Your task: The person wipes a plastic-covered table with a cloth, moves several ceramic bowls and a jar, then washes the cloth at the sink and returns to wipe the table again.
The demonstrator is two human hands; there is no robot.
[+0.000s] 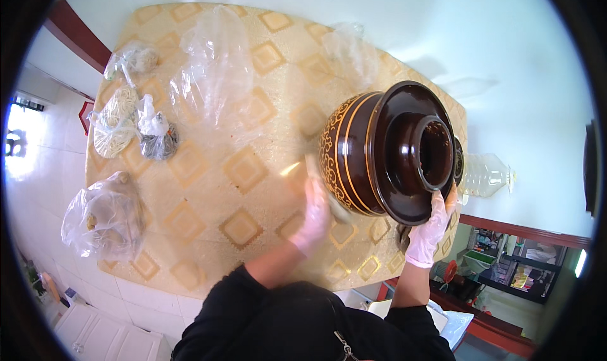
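A dark brown glazed ceramic pickle jar [351, 143] with yellow scrollwork and a wide flared rim is tilted on the patterned tabletop, its open mouth facing right. My right hand [429, 233], in a thin translucent glove, grips the jar's collar and rim at the near side. My left hand [315, 214], also gloved, is blurred by motion beside the jar's decorated side. Its fingers point away from me, and whether they press on the jar cannot be made out. Something pale and blurred [339, 212] shows between this hand and the jar.
A clear plastic bottle [486, 175] stands beyond the jar at right. Clear plastic bags [218, 71] lie at the far side of the table [199, 247]. Several bagged items line the left, among them a large bag [106, 218] and a dark-filled bag [159, 140].
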